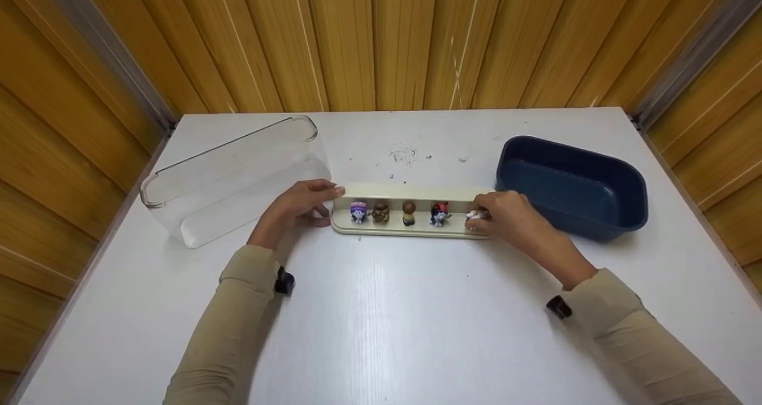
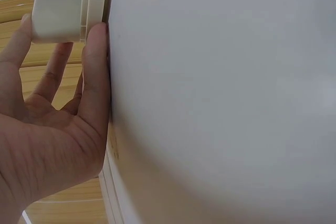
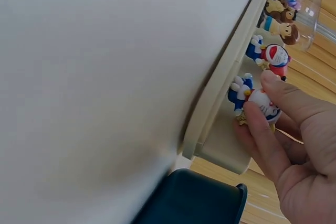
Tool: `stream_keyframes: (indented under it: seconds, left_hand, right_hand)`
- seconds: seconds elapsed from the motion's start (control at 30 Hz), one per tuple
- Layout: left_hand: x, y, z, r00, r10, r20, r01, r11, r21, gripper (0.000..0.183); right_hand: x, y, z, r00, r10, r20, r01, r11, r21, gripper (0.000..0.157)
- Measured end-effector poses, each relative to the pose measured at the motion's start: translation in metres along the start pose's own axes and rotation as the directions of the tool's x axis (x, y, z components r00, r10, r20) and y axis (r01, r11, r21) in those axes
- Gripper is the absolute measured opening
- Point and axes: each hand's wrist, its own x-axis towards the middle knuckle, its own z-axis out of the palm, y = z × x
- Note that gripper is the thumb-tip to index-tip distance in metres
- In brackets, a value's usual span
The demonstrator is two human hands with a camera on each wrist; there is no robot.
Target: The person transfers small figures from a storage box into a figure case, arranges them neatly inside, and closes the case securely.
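A long cream tray (image 1: 387,232) with a raised back wall stands on the white table. Small figurines line up along it: a purple-topped one (image 1: 358,212), a brown one (image 1: 381,212), a brown-haired one (image 1: 408,213) and a red and blue one (image 1: 439,214). My left hand (image 1: 306,201) grips the tray's left end, fingers spread around its edges. At the right end, my right hand (image 1: 506,214) pinches a white-faced blue figurine (image 3: 257,98) between thumb and fingers; its feet are close to the tray floor.
To the left is a clear plastic bin (image 1: 238,173), set at an angle. A dark blue basin (image 1: 571,184) stands just right of my right hand. Wood-panelled walls (image 1: 399,41) enclose the table's back and sides. Dark marks (image 1: 405,156) spot the tabletop behind the tray.
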Motion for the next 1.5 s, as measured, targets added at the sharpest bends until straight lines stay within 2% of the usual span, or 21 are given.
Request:
stream_keyframes:
  seconds: [0.2, 0.33, 0.5, 0.67, 0.83, 1.03, 1.3, 1.5]
  left_hand:
    - [0.001, -0.001, 0.001, 1.0, -0.012, -0.007, 0.012, 1.0, -0.001, 0.067]
    - [0.002, 0.0, 0.001, 1.0, -0.029, -0.003, 0.029, 1.0, 0.012, 0.067]
    - [0.003, 0.0, 0.001, 0.999, -0.037, 0.001, 0.037, 0.999, 0.015, 0.067]
    - [0.002, 0.001, 0.002, 1.0, -0.014, 0.003, 0.014, 1.0, 0.003, 0.062]
    - [0.002, 0.001, 0.003, 1.0, -0.002, 0.006, 0.002, 1.0, 0.02, 0.064]
    - [-0.002, 0.0, 0.001, 1.0, -0.003, 0.007, 0.003, 1.0, 0.007, 0.06]
    - [0.0, 0.0, -0.002, 1.0, 0.009, 0.01, -0.009, 1.0, 0.002, 0.06]
    - [0.001, 0.0, 0.0, 1.0, -0.016, 0.003, 0.016, 1.0, 0.01, 0.062]
  right_hand:
    - [-0.006, 0.0, -0.003, 0.995, -0.099, 0.005, 0.099, 0.995, -0.004, 0.03]
    - [-0.007, -0.002, -0.005, 0.992, -0.121, 0.015, 0.121, 0.993, 0.002, 0.032]
    - [-0.004, -0.007, -0.005, 0.999, -0.04, 0.033, 0.038, 0.998, 0.042, 0.033]
    - [0.0, -0.011, -0.004, 0.998, 0.011, 0.054, -0.012, 1.0, 0.018, 0.025]
    - [0.001, -0.011, -0.002, 0.999, -0.045, 0.015, 0.046, 0.999, -0.027, 0.026]
    - [0.003, -0.011, 0.0, 0.992, -0.128, -0.014, 0.127, 0.991, -0.028, 0.031]
    - [0.009, -0.017, -0.002, 0.986, -0.163, 0.017, 0.164, 0.983, -0.079, 0.033]
    - [0.008, -0.018, 0.001, 0.981, -0.194, -0.016, 0.192, 0.977, -0.091, 0.031]
